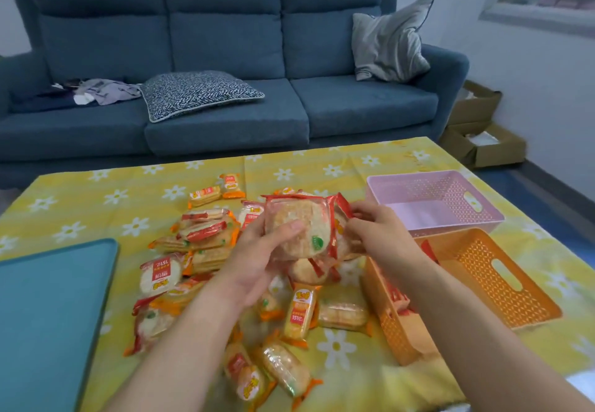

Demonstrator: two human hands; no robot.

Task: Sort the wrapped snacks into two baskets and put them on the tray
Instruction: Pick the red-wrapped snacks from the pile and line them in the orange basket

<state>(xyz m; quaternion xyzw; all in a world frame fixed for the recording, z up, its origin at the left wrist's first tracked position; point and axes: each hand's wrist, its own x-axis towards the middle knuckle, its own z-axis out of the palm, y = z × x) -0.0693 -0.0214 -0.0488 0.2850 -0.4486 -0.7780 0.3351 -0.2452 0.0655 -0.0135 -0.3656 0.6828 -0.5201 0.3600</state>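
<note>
From the head camera, the person's left hand (257,263) is gripping a clear, red-edged packet of round rice crackers (299,228), thumb and fingers clamped on it. It is being held above the heap of red and orange wrapped snacks (206,244) on the yellow daisy-print desk (96,199). The right hand (376,231) is pinching the packet's red edge. A pink plastic basket (450,192) and an orange plastic basket (483,266) are sitting to the right, and a teal tray (48,315) to the left.
</note>
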